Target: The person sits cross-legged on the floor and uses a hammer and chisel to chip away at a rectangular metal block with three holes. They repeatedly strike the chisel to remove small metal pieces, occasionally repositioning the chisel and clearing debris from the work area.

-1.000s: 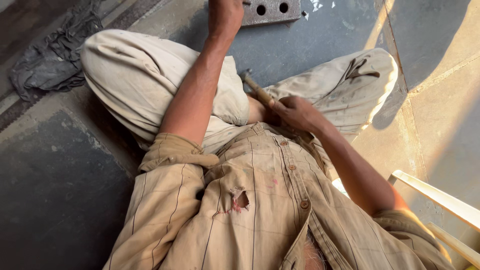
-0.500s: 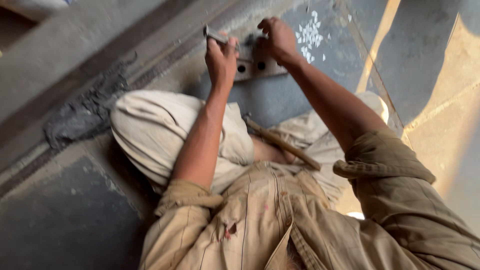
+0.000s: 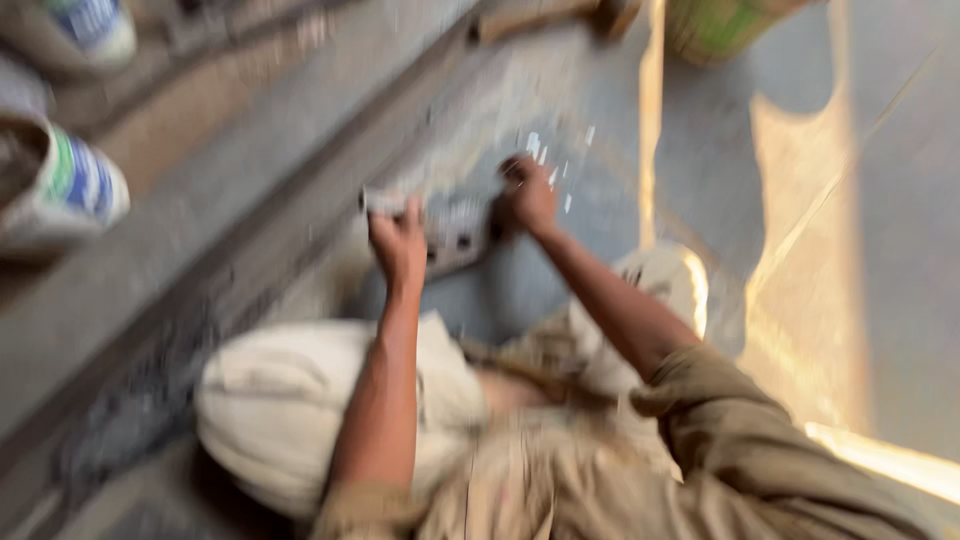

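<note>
The view is blurred by motion. I sit on the floor with knees spread, in pale trousers and a tan shirt. Both arms reach forward to a small grey metal plate (image 3: 455, 232) with two dark holes, held just above the grey floor. My left hand (image 3: 400, 245) grips the plate's left end. At the plate's right end, my right hand (image 3: 527, 195) closes on it. A brown wooden handle (image 3: 505, 362) lies across my lap, barely visible.
A long raised concrete ledge (image 3: 200, 270) runs diagonally on the left. Two pale sacks with blue print (image 3: 60, 185) (image 3: 90, 25) sit beyond it. A wooden piece (image 3: 545, 15) and a greenish basket (image 3: 725, 25) lie at the top. Dark cloth (image 3: 140, 400) lies beside my left knee.
My right hand left the wooden handle in my lap and went forward to the plate. My view has tilted forward, away from my body.
</note>
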